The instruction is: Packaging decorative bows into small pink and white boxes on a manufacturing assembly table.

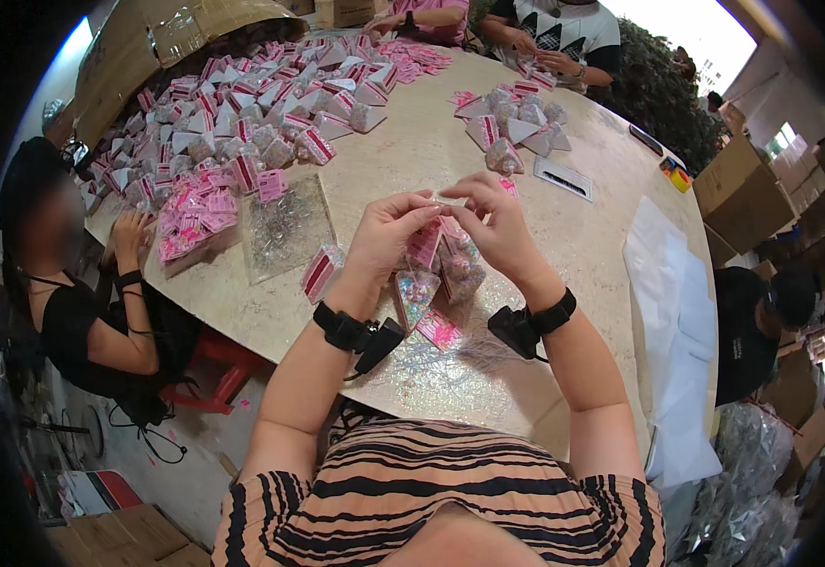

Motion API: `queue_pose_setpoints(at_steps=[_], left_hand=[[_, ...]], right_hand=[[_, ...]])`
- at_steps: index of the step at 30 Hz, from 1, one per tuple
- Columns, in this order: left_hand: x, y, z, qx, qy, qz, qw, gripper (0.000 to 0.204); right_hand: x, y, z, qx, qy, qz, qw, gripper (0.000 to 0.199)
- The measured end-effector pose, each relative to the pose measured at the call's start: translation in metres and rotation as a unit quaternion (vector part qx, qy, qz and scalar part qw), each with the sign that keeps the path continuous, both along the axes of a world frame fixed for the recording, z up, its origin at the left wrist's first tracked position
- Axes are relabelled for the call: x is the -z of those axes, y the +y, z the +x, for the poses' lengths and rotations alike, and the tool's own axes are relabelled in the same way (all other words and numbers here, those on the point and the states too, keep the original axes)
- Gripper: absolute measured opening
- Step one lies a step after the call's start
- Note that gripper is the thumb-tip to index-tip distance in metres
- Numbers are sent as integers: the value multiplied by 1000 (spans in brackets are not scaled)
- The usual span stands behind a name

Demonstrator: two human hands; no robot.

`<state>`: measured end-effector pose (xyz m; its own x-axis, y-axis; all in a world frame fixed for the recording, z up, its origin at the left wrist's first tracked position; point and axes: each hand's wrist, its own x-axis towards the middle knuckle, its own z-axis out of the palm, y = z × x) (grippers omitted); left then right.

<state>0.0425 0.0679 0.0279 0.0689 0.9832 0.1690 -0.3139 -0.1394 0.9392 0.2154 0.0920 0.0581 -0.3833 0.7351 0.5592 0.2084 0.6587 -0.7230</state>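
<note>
Both forearms enter from the lower edge and converge over the middle of the round pale desk [582,236]; each wrist wears a black strap with a small black unit hanging off it.

Left hand [389,231]: palm turned inward, fingers curled, fingertips pinched narrow on the top of a small clear packet [442,244] with a pink card header; wrist slightly cocked upward.

Right hand [497,222]: mirrors it from the other side, thumb and forefinger pinched on the same packet top, remaining fingers arched above; the two sets of fingertips nearly touch.

Packet held just above the desk, between the hands, hanging down toward a few like packets lying under it; whether its lower end touches them, cannot tell.

Just left of the left wrist lies a single pink-striped packet [321,271]; beyond it a flat clear bag of small silvery pieces [285,227]; further left a heap of pink cards [190,222]; at the far left side a large spread of finished packets [252,104]; a smaller cluster [516,123] lies far right of centre.

White sheets [672,312] lie at the right rim; a seated person in black [82,321] is at the left, hand on the desk edge.
</note>
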Motion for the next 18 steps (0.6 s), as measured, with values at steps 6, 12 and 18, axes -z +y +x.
queue_pose_setpoints(at_steps=[6,12,18], left_hand=[[-2,3,0,74,-27,-60,995,12],[1,22,-15,176,2,-104,979,17],[3,29,-18,247,17,-125,961,17]], right_hand=[[35,20,-1,-62,91,-73,991,6],[11,-3,-6,6,44,71,996,9],[1,8,2,-105,-103,189,971,11]])
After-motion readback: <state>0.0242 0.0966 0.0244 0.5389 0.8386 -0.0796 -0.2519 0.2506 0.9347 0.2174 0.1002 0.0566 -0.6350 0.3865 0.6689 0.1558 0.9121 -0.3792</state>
